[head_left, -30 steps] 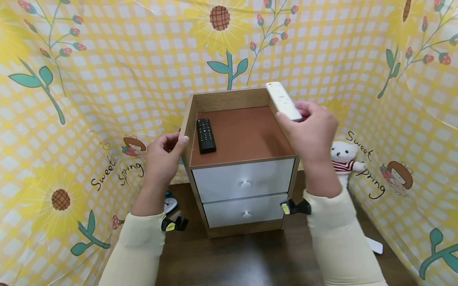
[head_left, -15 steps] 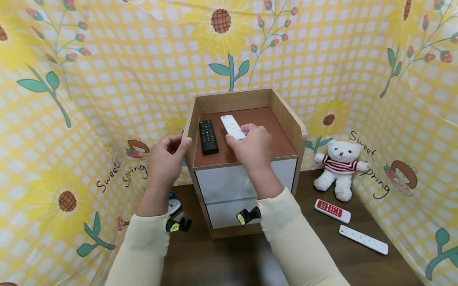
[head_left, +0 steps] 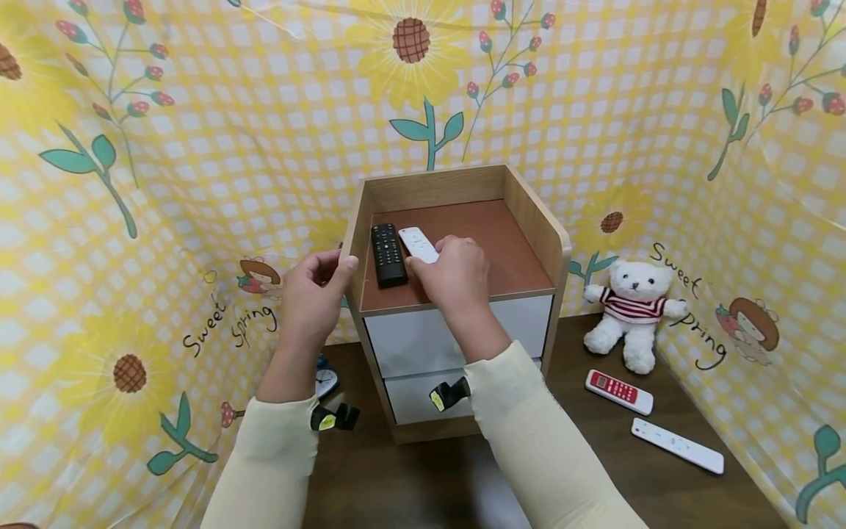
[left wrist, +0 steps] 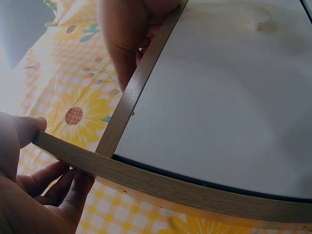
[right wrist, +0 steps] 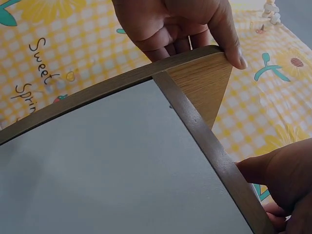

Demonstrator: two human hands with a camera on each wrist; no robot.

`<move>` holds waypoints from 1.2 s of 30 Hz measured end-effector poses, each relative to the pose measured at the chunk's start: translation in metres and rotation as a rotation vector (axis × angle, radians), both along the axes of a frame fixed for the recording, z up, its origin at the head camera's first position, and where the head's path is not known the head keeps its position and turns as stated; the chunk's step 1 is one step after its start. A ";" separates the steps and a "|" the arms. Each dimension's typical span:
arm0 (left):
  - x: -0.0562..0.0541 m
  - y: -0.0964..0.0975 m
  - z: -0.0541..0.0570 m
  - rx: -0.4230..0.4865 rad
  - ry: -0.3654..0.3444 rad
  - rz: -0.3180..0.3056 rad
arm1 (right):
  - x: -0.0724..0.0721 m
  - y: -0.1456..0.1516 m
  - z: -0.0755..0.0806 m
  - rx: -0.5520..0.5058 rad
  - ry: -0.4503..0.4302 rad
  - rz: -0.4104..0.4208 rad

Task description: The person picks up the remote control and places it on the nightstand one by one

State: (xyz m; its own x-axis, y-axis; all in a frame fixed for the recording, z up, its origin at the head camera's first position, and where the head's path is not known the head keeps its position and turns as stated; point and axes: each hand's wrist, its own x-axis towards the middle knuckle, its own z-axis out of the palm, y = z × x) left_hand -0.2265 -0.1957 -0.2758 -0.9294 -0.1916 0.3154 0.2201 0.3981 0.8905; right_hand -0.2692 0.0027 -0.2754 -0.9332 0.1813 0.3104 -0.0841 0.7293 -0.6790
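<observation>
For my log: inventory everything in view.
Cabinet: 1, brown, centre
Drawers: 2, white, cabinet
Knob: 1, white, drawer
Black remote: 1, black, cabinet top
Held remote: 1, white, beside black remote
Keypad remote: 1, red and white, brown floor
Long remote: 1, white, floor
Teddy: 1, white, floor right
Clock: 1, white-faced, floor left
Cloth: count unclear, yellow, surrounding
Wrist cameras: 2, black, cuffs
Sleeves: 2, cream, forearms
Left hand: 1, gripping cabinet
Right hand: 1, pinching held remote

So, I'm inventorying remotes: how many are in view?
4: a black remote on top of the cabinet, a white remote beside it in the right hand, and a red-and-white remote and a long white remote on the floor. Others could be hidden.
</observation>
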 end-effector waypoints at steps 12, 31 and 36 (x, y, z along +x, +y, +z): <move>-0.001 0.001 -0.001 0.009 0.015 0.007 | -0.001 0.003 0.001 0.069 -0.007 0.037; -0.002 0.005 -0.001 0.035 0.008 -0.008 | 0.021 0.055 0.035 -0.121 0.177 0.098; 0.000 0.002 0.001 0.035 -0.008 0.007 | 0.040 0.094 0.053 -0.207 0.342 0.087</move>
